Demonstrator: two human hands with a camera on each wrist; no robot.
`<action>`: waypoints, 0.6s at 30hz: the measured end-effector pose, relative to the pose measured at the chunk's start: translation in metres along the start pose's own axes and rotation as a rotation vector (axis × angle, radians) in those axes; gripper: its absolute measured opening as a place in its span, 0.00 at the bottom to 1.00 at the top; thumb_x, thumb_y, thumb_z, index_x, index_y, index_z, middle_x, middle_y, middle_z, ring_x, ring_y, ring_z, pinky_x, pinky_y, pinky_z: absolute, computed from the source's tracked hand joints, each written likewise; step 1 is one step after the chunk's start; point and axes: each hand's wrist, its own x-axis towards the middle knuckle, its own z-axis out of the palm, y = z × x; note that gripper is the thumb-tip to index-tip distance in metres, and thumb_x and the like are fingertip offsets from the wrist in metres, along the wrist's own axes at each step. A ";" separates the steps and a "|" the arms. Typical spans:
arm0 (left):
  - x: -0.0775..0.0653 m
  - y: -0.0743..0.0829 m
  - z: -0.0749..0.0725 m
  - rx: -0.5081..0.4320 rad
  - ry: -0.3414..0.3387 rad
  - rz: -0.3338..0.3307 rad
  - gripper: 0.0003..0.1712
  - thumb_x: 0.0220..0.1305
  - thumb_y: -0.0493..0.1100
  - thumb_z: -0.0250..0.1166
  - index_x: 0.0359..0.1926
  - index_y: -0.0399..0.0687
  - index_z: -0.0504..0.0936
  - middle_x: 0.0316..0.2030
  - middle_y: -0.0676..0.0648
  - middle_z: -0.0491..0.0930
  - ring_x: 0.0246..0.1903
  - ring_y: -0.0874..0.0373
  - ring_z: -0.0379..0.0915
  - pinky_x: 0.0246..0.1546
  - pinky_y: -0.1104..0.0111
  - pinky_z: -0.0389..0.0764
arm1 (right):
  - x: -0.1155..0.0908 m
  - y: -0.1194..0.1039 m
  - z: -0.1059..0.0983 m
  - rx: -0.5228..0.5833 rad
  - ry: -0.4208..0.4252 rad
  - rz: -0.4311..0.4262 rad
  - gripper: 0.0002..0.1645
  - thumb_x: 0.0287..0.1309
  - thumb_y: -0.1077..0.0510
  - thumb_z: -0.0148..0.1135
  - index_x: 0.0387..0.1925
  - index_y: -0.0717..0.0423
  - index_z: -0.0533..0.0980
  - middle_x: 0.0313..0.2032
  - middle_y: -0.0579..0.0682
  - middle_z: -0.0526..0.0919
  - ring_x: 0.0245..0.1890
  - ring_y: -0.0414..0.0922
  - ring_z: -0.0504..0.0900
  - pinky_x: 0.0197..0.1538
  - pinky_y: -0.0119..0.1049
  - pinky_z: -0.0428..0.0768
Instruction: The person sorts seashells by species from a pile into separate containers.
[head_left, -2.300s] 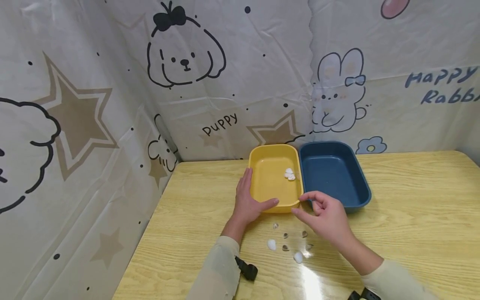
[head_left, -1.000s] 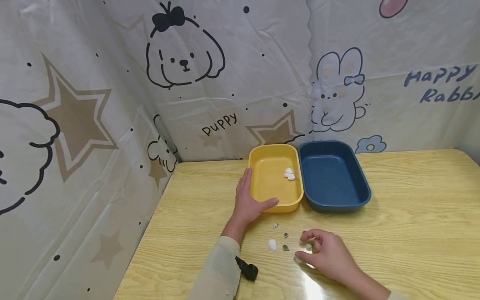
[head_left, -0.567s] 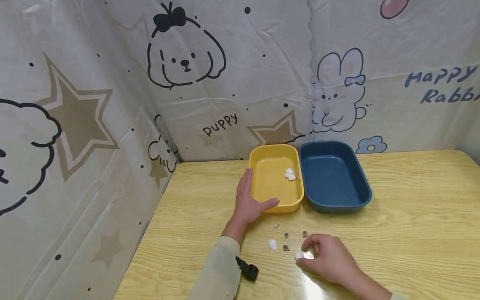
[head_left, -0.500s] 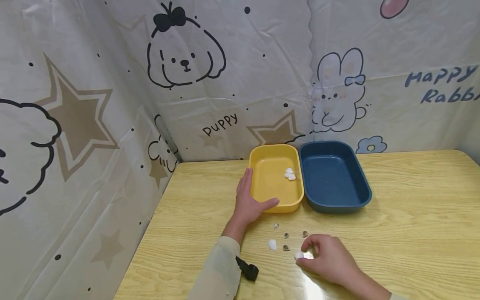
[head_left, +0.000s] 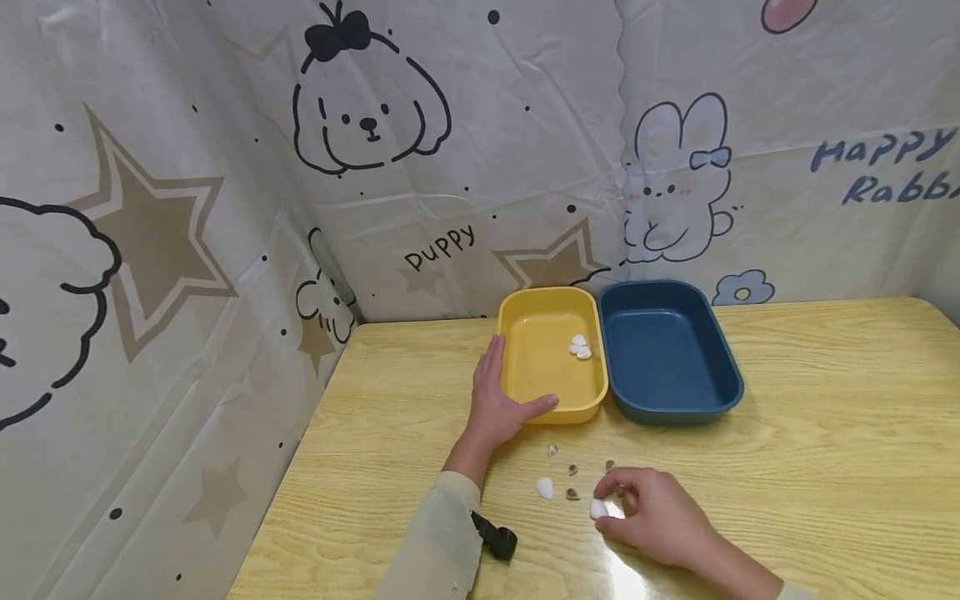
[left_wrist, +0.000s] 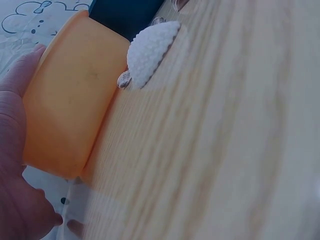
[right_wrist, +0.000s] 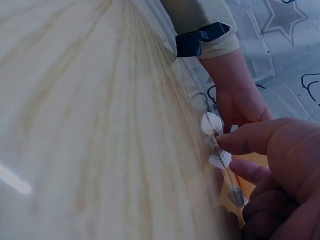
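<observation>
My left hand [head_left: 495, 408] rests against the near left corner of the yellow bin [head_left: 551, 383], fingers along its left wall and thumb across the front rim. Several white seashells [head_left: 580, 347] lie inside the bin. In front of it, my right hand [head_left: 660, 512] pinches a white seashell [head_left: 597, 508] between thumb and index finger at the tabletop. Another white seashell [head_left: 544, 488], ridged in the left wrist view, lies further left. Small brown shells [head_left: 573, 494] are scattered between and behind these; the right fingers partly cover some.
A dark blue bin [head_left: 667, 358] stands right against the yellow one. Both sit on a wood-grain table [head_left: 825, 417], near a cartoon-printed cloth [head_left: 465, 150] behind. Black wrist straps [head_left: 495, 537] are on the sleeves.
My right hand came from the yellow bin's front right corner down to the white seashell, and its index finger has since closed in on it. The left hand stays in place.
</observation>
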 end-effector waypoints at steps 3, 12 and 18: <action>0.000 0.000 0.001 -0.004 0.000 -0.004 0.72 0.43 0.66 0.79 0.80 0.62 0.43 0.78 0.59 0.41 0.76 0.52 0.37 0.71 0.55 0.48 | 0.000 0.000 0.000 -0.021 0.000 0.010 0.18 0.43 0.45 0.81 0.34 0.41 0.81 0.13 0.37 0.63 0.14 0.34 0.60 0.18 0.31 0.61; 0.000 0.001 0.000 -0.015 0.003 -0.013 0.72 0.42 0.66 0.79 0.80 0.61 0.43 0.78 0.60 0.41 0.75 0.54 0.36 0.71 0.54 0.48 | 0.001 -0.003 0.001 -0.033 -0.021 -0.007 0.13 0.44 0.54 0.78 0.30 0.41 0.79 0.12 0.36 0.64 0.13 0.34 0.62 0.18 0.30 0.61; -0.001 0.000 0.001 -0.012 0.003 -0.018 0.73 0.42 0.67 0.79 0.81 0.60 0.44 0.78 0.60 0.41 0.76 0.54 0.36 0.71 0.53 0.48 | 0.000 -0.003 -0.002 0.005 -0.036 -0.012 0.13 0.45 0.55 0.78 0.31 0.43 0.79 0.12 0.36 0.63 0.13 0.33 0.61 0.18 0.30 0.61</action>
